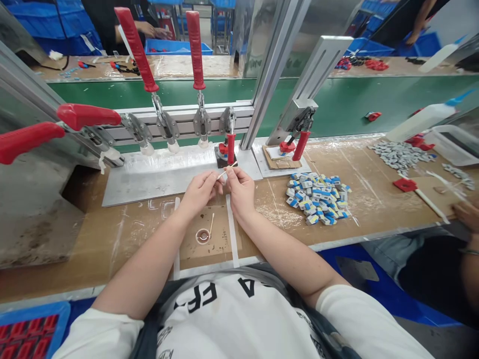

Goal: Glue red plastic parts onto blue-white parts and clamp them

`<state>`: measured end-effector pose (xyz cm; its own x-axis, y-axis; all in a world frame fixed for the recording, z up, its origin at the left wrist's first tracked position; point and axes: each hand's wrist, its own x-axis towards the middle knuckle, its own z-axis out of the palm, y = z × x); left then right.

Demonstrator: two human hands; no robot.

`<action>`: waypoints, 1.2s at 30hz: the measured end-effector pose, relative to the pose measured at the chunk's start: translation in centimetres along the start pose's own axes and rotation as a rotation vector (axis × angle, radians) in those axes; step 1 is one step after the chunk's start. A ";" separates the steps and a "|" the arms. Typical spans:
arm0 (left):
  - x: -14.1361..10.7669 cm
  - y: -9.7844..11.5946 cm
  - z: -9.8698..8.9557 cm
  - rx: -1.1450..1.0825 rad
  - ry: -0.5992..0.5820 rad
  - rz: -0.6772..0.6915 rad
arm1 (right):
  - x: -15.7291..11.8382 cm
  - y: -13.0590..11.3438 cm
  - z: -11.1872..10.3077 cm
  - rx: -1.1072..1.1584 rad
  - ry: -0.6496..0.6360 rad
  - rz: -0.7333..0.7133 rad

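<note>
My left hand (201, 191) and my right hand (240, 190) meet over the bench, both with fingers pinched together. A thin cotton swab (223, 174) slants between their fingertips; anything smaller there is hidden. Just beyond, a red-handled toggle clamp (231, 147) stands over a small red part (223, 148) on a dark block. Nearer my body, a small round cup (202, 236) of brownish liquid sits on cardboard, with a second cotton swab (212, 225) leaning at its rim.
Several more red-handled clamps (197, 50) rise from the metal frame. Right of my hands lies a heap of small blue, white and yellow blocks (316, 198). Grey parts (402, 155) and a white bottle (419, 122) are farther right, near a co-worker's hand (467, 214).
</note>
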<state>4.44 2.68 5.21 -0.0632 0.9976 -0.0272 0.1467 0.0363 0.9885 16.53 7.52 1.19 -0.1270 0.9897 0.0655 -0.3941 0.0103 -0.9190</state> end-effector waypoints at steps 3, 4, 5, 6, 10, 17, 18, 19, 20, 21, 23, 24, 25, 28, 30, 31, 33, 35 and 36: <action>-0.3 -0.2 -0.1 0.316 0.087 0.196 | 0.0 0.1 0.0 0.073 0.054 -0.009; -0.4 -0.3 -0.1 0.397 0.095 0.246 | 0.0 0.1 0.0 0.076 0.057 -0.006; -0.4 -0.4 0.0 0.443 0.095 0.275 | 0.0 0.1 0.0 0.075 0.058 -0.004; -0.3 -0.5 0.0 0.446 0.090 0.282 | -0.1 0.1 0.0 0.071 0.053 -0.003; 0.0 -0.7 0.2 0.162 0.013 0.158 | -0.5 -0.2 0.1 0.092 -0.053 0.022; 0.0 -0.5 0.0 0.552 0.065 0.285 | -0.7 -0.4 0.4 0.161 -0.022 0.084; 0.0 -0.6 0.0 0.702 0.093 0.321 | -0.5 -0.3 0.2 0.172 -0.009 0.117; -0.1 -0.8 -0.1 0.834 0.115 0.345 | -0.2 -0.3 0.0 0.180 0.006 0.140; -0.1 -0.9 -0.1 0.935 0.129 0.358 | 0.2 -0.4 -0.2 0.185 0.026 0.145; -0.2 -1.0 -0.2 0.995 0.138 0.363 | 0.6 -0.6 -0.5 0.185 0.049 0.131; -0.4 -1.1 -0.5 0.959 0.150 0.356 | 1.3 -1.1 -1.1 0.156 0.082 0.058; -0.4 -1.0 -0.8 0.863 0.156 0.340 | 1.5 -1.5 -1.3 0.122 0.077 0.005; -0.4 -0.9 -1.1 0.727 0.169 0.313 | 1.5 -1.9 -1.6 0.074 0.045 -0.053; 0.2 -0.5 -2.6 0.223 0.233 0.186 | 0.2 -3.3 -2.6 -0.130 -0.194 -0.184; 0.9 -0.4 -3.8 -0.050 0.288 0.115 | -1.4 -4.6 -3.6 -0.340 -0.432 -0.231; 1.2 -0.4 -4.3 -0.150 0.310 0.091 | -2.3 -5.3 -4.2 -0.478 -0.566 -0.274; 1.7 -0.5 -5.3 -0.291 0.349 0.068 | -3.8 -6.8 -5.2 -0.799 -0.837 -0.436; 1.9 -0.4 -5.9 -0.397 0.380 0.070 | -4.8 -8.1 -5.6 -1.104 -1.062 -0.627; 1.9 -0.3 -6.0 -0.440 0.390 0.079 | -5.2 -8.5 -5.4 -1.224 -1.144 -0.695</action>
<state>-1.65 4.22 5.74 -0.4389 0.8982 0.0237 -0.2520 -0.1484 0.9563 25.49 3.08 6.56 -0.9521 0.1894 0.2400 0.1092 0.9440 -0.3115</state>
